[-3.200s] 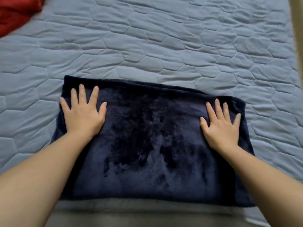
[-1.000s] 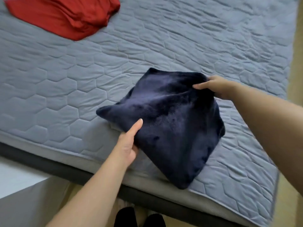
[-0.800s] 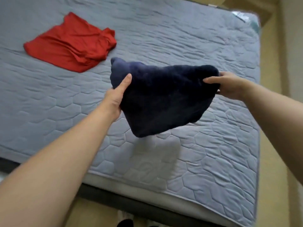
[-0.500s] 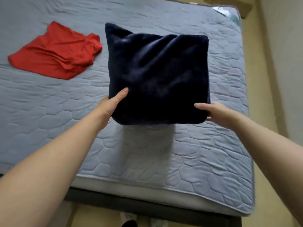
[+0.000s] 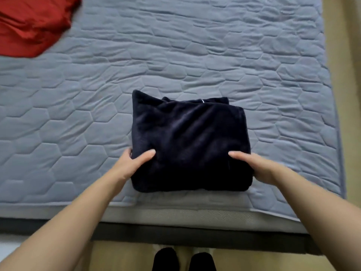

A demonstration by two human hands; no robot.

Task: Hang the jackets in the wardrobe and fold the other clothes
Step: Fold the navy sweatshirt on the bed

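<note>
While the folded navy plush fleece garment (image 5: 187, 141) sits near the 6 o'clock edge of the grey hexagon-quilted mattress (image 5: 175, 55), I've got both hands on its near corners. My left hand (image 5: 130, 165) pinches the 9 o'clock side, thumb on top and fingers tucked round the edge. My right hand (image 5: 256, 167) does the same at 3 o'clock, with the fingers hidden underneath. A crumpled red cloth garment (image 5: 33, 24) lies way off at 10 o'clock.

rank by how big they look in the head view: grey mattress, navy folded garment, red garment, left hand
1. grey mattress
2. navy folded garment
3. red garment, cropped by frame, so unsure
4. left hand
</note>
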